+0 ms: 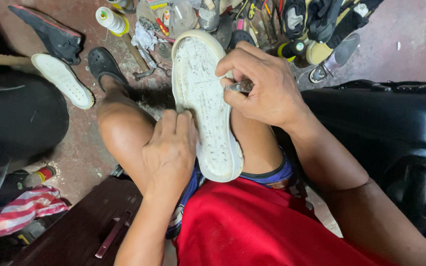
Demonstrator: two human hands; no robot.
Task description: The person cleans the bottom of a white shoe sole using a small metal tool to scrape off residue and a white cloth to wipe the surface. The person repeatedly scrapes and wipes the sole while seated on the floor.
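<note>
Sole braced up between knees; left hand fingers pressed flat steadying it, right hand fingers clamped on awl at its edge

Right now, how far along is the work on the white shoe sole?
Done: cannot tell; the white sole shows scuffed grey marks across its face. In hand: the left hand steadies the sole against the knees while the right hand presses a small metal tool to its right edge. Left: most of the rim; a second white sole lies on the floor.
</note>
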